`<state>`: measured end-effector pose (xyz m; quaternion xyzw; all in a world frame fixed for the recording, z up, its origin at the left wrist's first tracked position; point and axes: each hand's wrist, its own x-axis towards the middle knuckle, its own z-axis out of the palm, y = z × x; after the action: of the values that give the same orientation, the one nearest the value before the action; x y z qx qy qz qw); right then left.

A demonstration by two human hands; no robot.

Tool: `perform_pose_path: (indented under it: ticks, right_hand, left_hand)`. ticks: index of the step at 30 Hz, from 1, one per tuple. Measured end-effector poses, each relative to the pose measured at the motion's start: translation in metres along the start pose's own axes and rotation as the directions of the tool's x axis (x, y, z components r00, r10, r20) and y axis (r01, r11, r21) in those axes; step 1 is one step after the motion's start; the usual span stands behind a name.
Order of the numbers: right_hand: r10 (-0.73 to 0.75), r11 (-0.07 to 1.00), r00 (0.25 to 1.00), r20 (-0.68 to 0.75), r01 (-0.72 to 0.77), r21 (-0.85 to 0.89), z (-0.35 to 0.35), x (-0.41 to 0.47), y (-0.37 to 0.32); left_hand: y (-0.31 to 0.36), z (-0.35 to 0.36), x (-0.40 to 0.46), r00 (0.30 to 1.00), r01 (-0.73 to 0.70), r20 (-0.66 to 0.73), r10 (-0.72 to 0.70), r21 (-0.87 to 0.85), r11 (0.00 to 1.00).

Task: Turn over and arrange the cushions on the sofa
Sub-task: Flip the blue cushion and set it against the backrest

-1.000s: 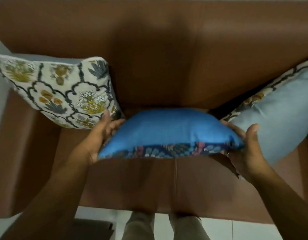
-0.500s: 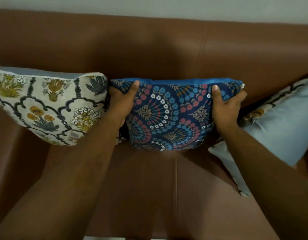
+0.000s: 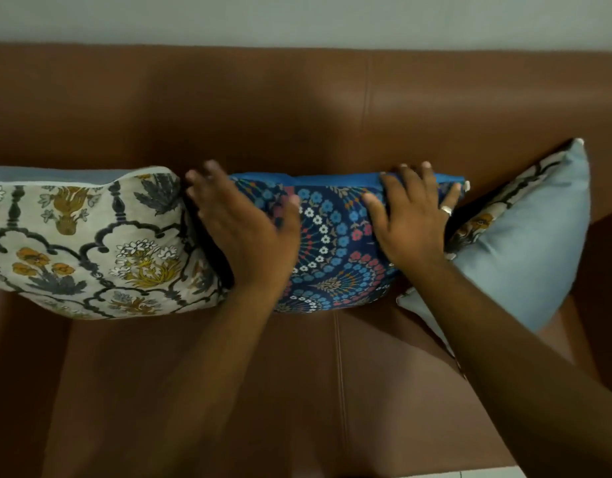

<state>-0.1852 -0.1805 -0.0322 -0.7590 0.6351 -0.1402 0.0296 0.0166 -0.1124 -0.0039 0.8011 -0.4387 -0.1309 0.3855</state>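
A dark blue cushion with a red, white and blue flower pattern stands upright against the backrest of the brown sofa, patterned face toward me. My left hand lies flat on its left half, fingers spread and slightly blurred. My right hand, with a ring on one finger, rests flat on its upper right part. To the left stands a cream cushion with yellow flowers and dark arches. At the right leans a light blue cushion, plain side toward me, its floral side behind.
The sofa's seat stretches in front of the cushions with a seam down the middle. Armrests rise at both sides. A pale wall runs behind the backrest. A bit of light floor shows at the lower right corner.
The blue cushion went from flat with its plain side up to upright with the pattern facing me. My hands then left its top corners and now lie open on its face.
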Motion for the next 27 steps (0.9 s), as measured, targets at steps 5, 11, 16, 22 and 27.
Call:
perform_pose_path:
  ticks: [5,11,16,22,27]
  right_hand:
    - [-0.016,0.999,0.996,-0.085,0.02,0.048,-0.022,0.001,0.009]
    - [0.064,0.998,0.991,0.122,-0.061,-0.026,-0.002,-0.015,0.045]
    - [0.348,0.912,0.929,0.129,-0.367,0.183,-0.046,-0.057,0.1]
    - [0.626,0.736,0.759,0.182,-0.651,0.184,-0.091,-0.151,0.19]
    - [0.664,0.644,0.694,0.278,-0.72,0.259,-0.1,-0.154,0.26]
  left_hand:
    - [-0.012,0.022,-0.002,0.818,-0.564,0.347,0.459,0.326,0.759]
    - [-0.068,-0.008,0.051,0.833,-0.491,0.513,0.208,0.513,0.704]
    - [-0.026,-0.008,0.007,0.835,-0.509,0.421,0.353,0.347,0.788]
    - [0.06,0.055,-0.101,0.552,-0.65,0.592,0.587,-0.136,0.748]
    - [0.138,0.121,-0.135,0.588,-0.461,0.74,0.327,-0.026,0.887]
